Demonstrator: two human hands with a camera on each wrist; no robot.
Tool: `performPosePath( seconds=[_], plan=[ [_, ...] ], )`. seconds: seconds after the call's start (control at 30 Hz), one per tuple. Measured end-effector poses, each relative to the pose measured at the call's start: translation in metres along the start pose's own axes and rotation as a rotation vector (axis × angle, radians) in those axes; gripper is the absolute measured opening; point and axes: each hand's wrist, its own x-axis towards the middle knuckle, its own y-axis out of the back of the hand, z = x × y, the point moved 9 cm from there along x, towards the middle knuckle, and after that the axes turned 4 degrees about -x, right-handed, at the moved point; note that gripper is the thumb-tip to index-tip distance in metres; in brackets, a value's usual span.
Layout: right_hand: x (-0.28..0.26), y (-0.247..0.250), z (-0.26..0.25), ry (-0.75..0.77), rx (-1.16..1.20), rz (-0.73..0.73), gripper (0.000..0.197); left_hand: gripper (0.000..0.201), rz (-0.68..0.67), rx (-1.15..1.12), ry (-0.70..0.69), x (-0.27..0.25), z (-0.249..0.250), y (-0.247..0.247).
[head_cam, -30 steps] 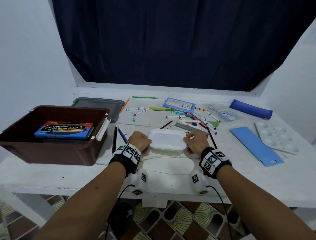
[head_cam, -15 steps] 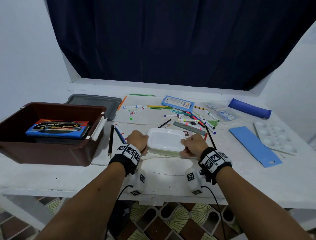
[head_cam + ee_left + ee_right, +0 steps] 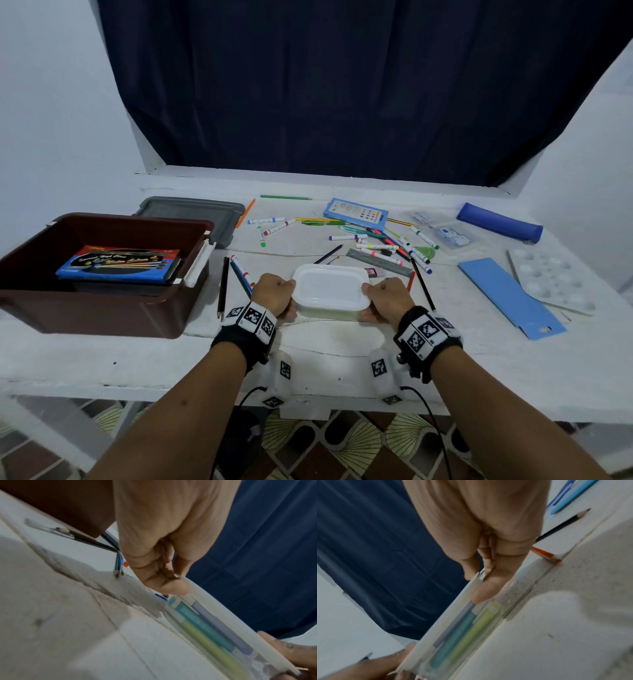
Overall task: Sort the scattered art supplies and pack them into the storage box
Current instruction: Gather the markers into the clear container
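A small clear plastic container [image 3: 330,287] with a white lid sits on the white table [image 3: 329,363] near its front edge. Coloured highlighters [image 3: 211,627] show through its wall [image 3: 464,632]. My left hand [image 3: 275,294] grips its left end, thumb on the side wall and fingers curled over the lid rim [image 3: 173,582]. My right hand [image 3: 383,297] grips the right end the same way [image 3: 481,586]. The brown storage box [image 3: 102,301] stands open at the left, with a flat blue pack of paint brushes [image 3: 118,265] inside.
A grey lid [image 3: 191,214] lies behind the box. Pencils [image 3: 224,286] lie between box and container. Several markers and pens [image 3: 376,240], a blue card pack [image 3: 356,213], a blue pouch [image 3: 498,222], a blue folder [image 3: 507,296] and a white palette [image 3: 551,281] lie farther back and right.
Both hands shifted on the container's ends, from pressing the lid to gripping its sides. The container slid slightly toward me. The view moved a little.
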Motion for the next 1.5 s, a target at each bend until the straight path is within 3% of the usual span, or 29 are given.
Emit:
performPosePath(
  seconds=[0.07,0.2,0.37,0.5,0.63,0.77,0.9,1.07,1.33,1.5],
  plan=[
    [-0.011,-0.002,0.006,-0.023,0.091,-0.039,0.020,0.037,-0.042,-0.084,0.009,-0.004,-0.005,-0.003],
    [-0.018,0.000,0.018,-0.031,0.205,-0.022,0.026,0.018,-0.075,-0.173,0.042,-0.010,-0.012,-0.010],
    [-0.021,0.004,0.029,-0.098,0.188,0.017,0.016,0.018,-0.032,-0.140,0.053,-0.014,-0.017,-0.012],
    [-0.031,0.011,0.035,-0.120,0.236,-0.005,0.012,0.022,-0.071,-0.088,0.046,-0.020,-0.018,-0.017],
    [-0.050,0.022,0.046,-0.109,0.153,-0.082,0.010,0.022,-0.243,-0.106,0.100,-0.040,-0.023,-0.026],
    [-0.063,0.039,0.055,-0.081,-0.080,-0.204,0.018,0.020,-0.428,0.077,0.113,-0.056,-0.025,-0.028],
    [-0.052,0.059,0.041,0.020,-0.161,-0.131,0.027,0.031,-0.367,0.131,0.019,-0.040,-0.007,-0.024],
    [-0.032,0.047,0.013,0.151,-0.239,-0.171,0.027,0.027,-0.425,0.223,-0.011,-0.026,0.006,-0.036],
    [-0.007,0.033,0.016,0.137,-0.336,-0.220,0.032,0.017,-0.395,0.317,-0.023,-0.010,0.002,-0.045],
    [-0.003,0.026,0.016,0.136,-0.387,-0.177,0.031,0.019,-0.340,0.482,-0.119,-0.006,0.010,-0.054]
  ],
)
